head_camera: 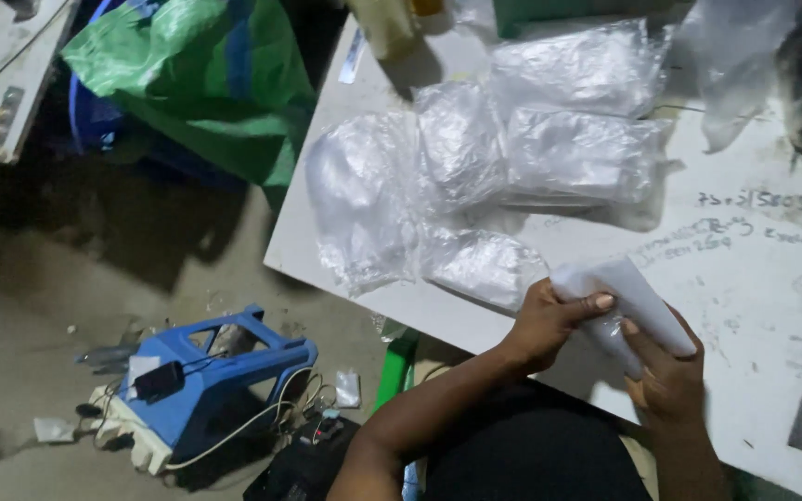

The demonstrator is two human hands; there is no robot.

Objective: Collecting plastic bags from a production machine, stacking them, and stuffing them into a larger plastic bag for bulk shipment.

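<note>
Near edge: left hand (549,320) and right hand (666,376) both pinch one white folded packet (628,301), thumbs pressed on top, held just above the white table (754,278). Beyond it, far left on the table, clear plastic bags (503,176) lie heaped. Blue plastic stool (215,380) overturned on the floor, left.

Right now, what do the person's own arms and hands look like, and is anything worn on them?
Both forearms are bare: no sleeves, gloves, watch or bands show. The left hand and right hand show short, unpainted nails and no visible rings. Dark clothing covers the body below the arms.
</note>
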